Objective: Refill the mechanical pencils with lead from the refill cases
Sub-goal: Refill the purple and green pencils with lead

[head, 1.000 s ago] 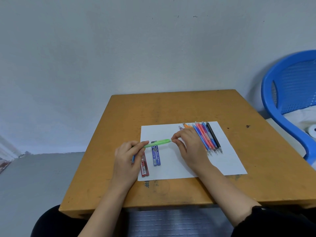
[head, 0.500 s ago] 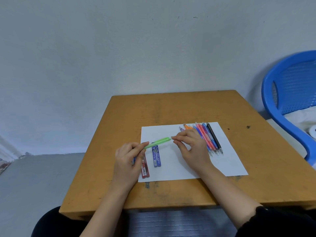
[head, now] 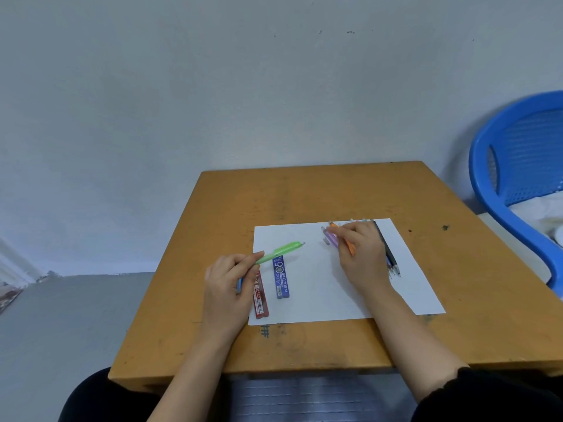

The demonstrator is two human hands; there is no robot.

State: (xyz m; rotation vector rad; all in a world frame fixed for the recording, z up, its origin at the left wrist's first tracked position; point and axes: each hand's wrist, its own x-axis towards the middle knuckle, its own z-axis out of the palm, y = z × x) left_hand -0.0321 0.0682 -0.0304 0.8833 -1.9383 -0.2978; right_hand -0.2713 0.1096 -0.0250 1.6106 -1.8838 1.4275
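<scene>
1. Holding the green pencil (head: 280, 249) is the left hand (head: 230, 281), thumb and fingers clamped round the lower barrel. The button end sticks up and out past the fingertips, toward the right hand (head: 362, 257). There's a bit of blue under the left palm too, but I can't make out what it is.
2. The right hand is laid over the row of pencils (head: 388, 254), fingers bent, tips at the purple and orange ones. I honestly can't tell whether it's pinching something or just touching them.
3. Both refills lie on the paper (head: 320, 300), on the counter (head: 304, 193). The red case (head: 261, 300) is right against the left fingers. The blue case (head: 281, 278) is one over, under the raised green pencil.
4. My read: the green one is the pencil being filled, and lead comes next.
5. Tips for that bit:
   - Keep the button end tilted up so nothing slides back out.
   - Go for the nearest case, not a long reach.
   - Shake out a stick or two and feed them straight. Thin lead snaps if it goes in at an angle.
   - Don't sweep the right hand across the row, because round barrels roll.
</scene>
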